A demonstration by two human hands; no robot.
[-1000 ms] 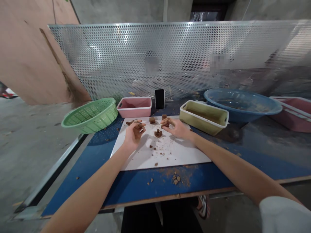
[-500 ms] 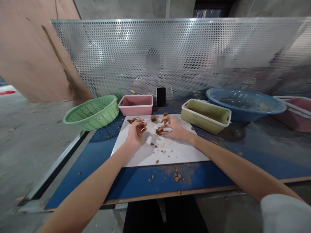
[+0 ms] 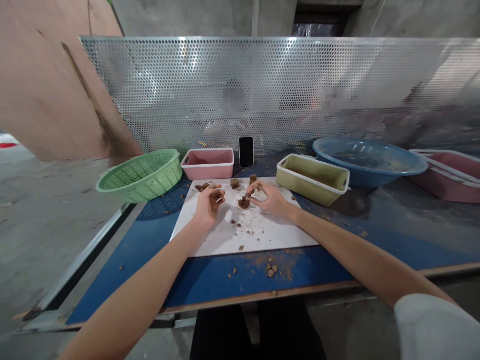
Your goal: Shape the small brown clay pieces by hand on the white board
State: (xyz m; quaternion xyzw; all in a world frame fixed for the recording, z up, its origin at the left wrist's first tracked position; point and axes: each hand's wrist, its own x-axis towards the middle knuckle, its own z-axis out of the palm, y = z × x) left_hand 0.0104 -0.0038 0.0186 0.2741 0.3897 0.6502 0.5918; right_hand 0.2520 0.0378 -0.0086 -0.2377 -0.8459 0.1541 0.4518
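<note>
My left hand (image 3: 207,205) hovers over the left part of the white board (image 3: 213,245), fingers curled and smeared with brown. Whatever lies within them blends with the smears, so I cannot make it out. Further right, my right hand (image 3: 270,200) pinches a small clay piece at its fingertips, against a low, round clay lump (image 3: 243,204) on the board. Two blocks of brown clay, a left one (image 3: 234,184) and a right one (image 3: 253,178), stand behind the hands. Beyond my left fingers lies a rough clay piece (image 3: 202,187). Crumbs (image 3: 250,232) are scattered nearer to me.
Behind the board are a green basket (image 3: 140,187), a pink bin (image 3: 208,172), an upright phone (image 3: 246,152) and an olive bin (image 3: 311,185). A blue basin (image 3: 369,167) and another pink bin (image 3: 446,180) stand right. Perforated metal (image 3: 210,95) closes off the back.
My right fingers have drawn slightly up and back from the round clay lump, leaving more of it visible. My left hand stays nearly in place. The view has shifted slightly.
</note>
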